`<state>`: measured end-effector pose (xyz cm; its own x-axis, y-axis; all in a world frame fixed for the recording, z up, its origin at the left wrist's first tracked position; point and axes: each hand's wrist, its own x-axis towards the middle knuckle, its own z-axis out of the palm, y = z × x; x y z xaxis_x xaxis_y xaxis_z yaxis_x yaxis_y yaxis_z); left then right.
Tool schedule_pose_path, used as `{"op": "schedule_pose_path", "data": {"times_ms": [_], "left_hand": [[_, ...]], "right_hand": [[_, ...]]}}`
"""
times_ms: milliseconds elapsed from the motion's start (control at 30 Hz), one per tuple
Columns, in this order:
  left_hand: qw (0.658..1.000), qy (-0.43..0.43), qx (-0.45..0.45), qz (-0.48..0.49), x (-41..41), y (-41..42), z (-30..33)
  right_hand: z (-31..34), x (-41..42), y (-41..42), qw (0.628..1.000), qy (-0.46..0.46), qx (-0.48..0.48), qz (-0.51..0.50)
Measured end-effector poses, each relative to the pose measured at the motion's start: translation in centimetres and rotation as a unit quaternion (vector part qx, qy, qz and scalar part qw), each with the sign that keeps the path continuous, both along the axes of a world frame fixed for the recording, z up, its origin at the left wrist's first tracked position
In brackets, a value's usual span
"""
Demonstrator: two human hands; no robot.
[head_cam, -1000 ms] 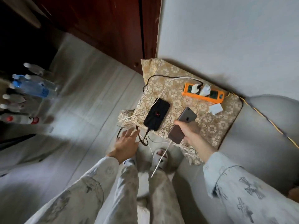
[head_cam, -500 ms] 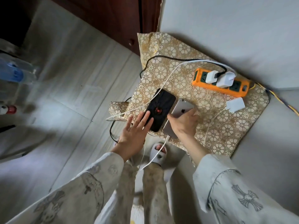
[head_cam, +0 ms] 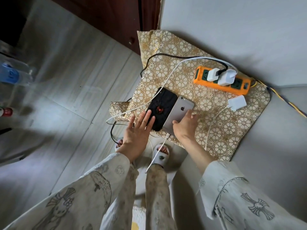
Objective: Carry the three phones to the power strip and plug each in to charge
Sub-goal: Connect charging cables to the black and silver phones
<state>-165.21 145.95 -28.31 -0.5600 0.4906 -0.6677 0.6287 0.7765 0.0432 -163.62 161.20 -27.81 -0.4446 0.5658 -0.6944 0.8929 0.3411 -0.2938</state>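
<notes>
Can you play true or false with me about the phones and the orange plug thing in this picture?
1. The black phone has a red spider on its back. True.
2. The silver phone lies far from the black one. False: they lie side by side, edges touching.
3. Two white chargers are plugged into the orange power strip. True.
4. The third white charger is plugged in too. False: it lies loose on the patterned cloth.
5. The left hand holds a bottle. False: its straight fingers rest on the black phone.
6. The right hand touches the silver phone. True.
</notes>
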Motion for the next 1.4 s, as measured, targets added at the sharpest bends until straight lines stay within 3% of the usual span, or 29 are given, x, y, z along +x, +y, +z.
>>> {"op": "schedule_pose_path", "data": {"times_ms": [300,533,667,800,967,1167,1400], "left_hand": [[0.999,0.001,-0.011,0.047,-0.4,1.1,0.1],[0.996,-0.051,0.007,0.068,-1.2,1.2,0.5],[0.986,-0.110,0.031,0.122,-2.5,0.6,1.9],[0.967,-0.095,0.098,0.214,-0.6,-1.7,5.4],[0.908,-0.044,0.198,0.366,3.1,-6.3,11.3],[0.795,0.058,0.267,0.542,7.2,-15.2,19.7],[0.665,0.182,0.325,0.647,14.6,-28.9,28.3]], "right_hand": [[0.3,-0.7,1.2,0.996,0.051,-0.002,0.073],[1.9,1.7,1.3,0.980,0.051,-0.106,0.158],[4.1,3.0,2.2,0.964,0.018,-0.161,0.210],[7.5,3.2,1.8,0.959,0.013,-0.174,0.225],[12.9,2.1,-2.1,0.932,0.031,-0.195,0.303],[20.6,-0.2,-12.1,0.875,0.074,-0.193,0.439],[28.7,1.2,-29.7,0.801,0.133,-0.225,0.538]]}}
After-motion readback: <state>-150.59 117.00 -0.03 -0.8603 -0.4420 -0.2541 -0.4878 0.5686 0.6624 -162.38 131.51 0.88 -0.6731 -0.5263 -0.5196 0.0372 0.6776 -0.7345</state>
